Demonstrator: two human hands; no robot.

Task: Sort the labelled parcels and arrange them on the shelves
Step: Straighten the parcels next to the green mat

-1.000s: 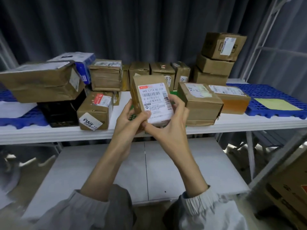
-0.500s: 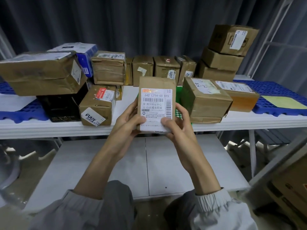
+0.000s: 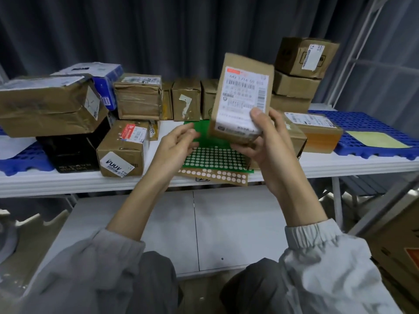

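Head view: your right hand (image 3: 264, 141) grips the parcel (image 3: 242, 98) by its lower end, thumb pressed on the white label (image 3: 244, 98), holding it upright with a slight tilt above the shelf (image 3: 68, 181). Your left hand (image 3: 175, 147) is apart from it, fingers loosely curled and holding nothing, over the green dot sheet (image 3: 215, 156). Other parcels stand along the shelf: a stack of three (image 3: 297, 73) behind the held one, a row of small boxes (image 3: 186, 99) at the back, a "VUUV" box (image 3: 121, 150) on the left.

A dark grey pleated curtain (image 3: 158, 30) hangs behind a white shelf (image 3: 56, 181). A lower white shelf (image 3: 226, 223) sits beneath it. A pale metal frame (image 3: 353, 53) rises at the right edge.
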